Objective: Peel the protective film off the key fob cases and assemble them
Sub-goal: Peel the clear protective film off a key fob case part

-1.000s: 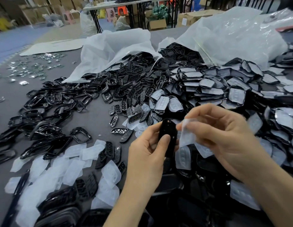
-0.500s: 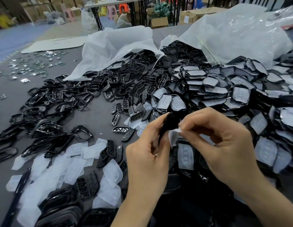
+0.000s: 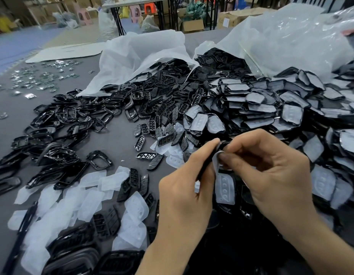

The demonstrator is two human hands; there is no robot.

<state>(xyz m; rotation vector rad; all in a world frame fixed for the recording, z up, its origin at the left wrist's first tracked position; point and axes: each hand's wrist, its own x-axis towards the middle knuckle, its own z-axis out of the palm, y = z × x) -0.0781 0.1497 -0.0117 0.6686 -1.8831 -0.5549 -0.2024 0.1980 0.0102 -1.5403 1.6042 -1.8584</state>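
Note:
My left hand [image 3: 184, 193] grips a black key fob case [image 3: 207, 165] edge-on, thumb and fingers curled round it. Close against it, my right hand [image 3: 271, 175] pinches a flap of whitish protective film [image 3: 216, 159] at the case's top edge. Most of the case is hidden between the two hands. Below my fingers lies a film-covered case [image 3: 224, 187] with button dimples, on the dark pile.
Peeled films [image 3: 59, 207] lie at the lower left among black button pads [image 3: 106, 223]. Black frames [image 3: 61, 155] spread across the left of the grey table [image 3: 116, 139]. Film-covered cases [image 3: 257, 108] are heaped at right, below white bags [image 3: 144, 54].
My hands have closed together and risen slightly. The right hand went from holding a loose film away from the case to pinching film at the case's edge.

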